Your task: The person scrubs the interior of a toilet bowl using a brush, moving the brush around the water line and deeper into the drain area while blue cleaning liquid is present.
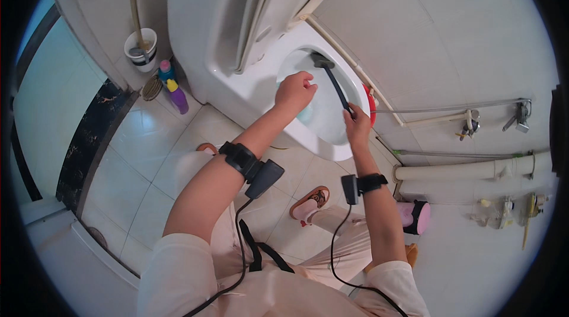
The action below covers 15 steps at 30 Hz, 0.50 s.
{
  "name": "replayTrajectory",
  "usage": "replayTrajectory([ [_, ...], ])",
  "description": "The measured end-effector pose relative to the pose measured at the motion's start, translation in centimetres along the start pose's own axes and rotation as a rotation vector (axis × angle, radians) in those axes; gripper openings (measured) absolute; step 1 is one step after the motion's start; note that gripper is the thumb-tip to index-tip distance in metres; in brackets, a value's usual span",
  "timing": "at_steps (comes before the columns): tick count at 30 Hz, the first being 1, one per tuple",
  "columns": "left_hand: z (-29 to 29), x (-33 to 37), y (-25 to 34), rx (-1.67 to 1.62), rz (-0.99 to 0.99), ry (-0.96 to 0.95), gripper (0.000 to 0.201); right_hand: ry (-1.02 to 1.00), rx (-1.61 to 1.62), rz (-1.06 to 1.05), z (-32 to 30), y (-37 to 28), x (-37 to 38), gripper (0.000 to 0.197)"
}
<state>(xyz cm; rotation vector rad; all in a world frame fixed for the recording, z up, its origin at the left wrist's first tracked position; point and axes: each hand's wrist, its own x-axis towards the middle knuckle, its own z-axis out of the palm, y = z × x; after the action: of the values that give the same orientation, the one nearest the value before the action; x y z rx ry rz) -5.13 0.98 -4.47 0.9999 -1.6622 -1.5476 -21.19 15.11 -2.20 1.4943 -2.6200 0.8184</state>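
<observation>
A dark toilet brush (337, 84) slants down into the white toilet bowl (339, 150). Its grey head rests against the inner wall at the far side of the bowl. My right hand (358, 129) grips the handle's near end above the right rim. Over the middle of the bowl hovers my left hand (295, 94), its fingers curled in, with nothing seen in them. The toilet seat and lid (267, 12) stand raised behind the bowl. Some pale blue-green water shows below my left hand.
Left of the toilet are a white brush holder (142, 56), a purple bottle (177, 99) and a blue bottle with a pink cap (166, 71). Along the right wall run pipes (474, 170) and taps (469, 125). A red object (370, 105) sits beside the bowl.
</observation>
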Motion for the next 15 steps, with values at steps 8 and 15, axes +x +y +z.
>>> replayTrajectory([
  [8, -0.3, -1.2, 0.9, 0.221, 0.047, -0.048, 0.024, -0.057, -0.034, 0.207, -4.8, 8.0, -5.8, 0.032],
  [15, 1.4, -0.8, -0.2, 0.273, 0.091, -0.063, 0.023, -0.269, 0.115, 0.07, -0.4, 4.6, 3.5, 0.034],
])
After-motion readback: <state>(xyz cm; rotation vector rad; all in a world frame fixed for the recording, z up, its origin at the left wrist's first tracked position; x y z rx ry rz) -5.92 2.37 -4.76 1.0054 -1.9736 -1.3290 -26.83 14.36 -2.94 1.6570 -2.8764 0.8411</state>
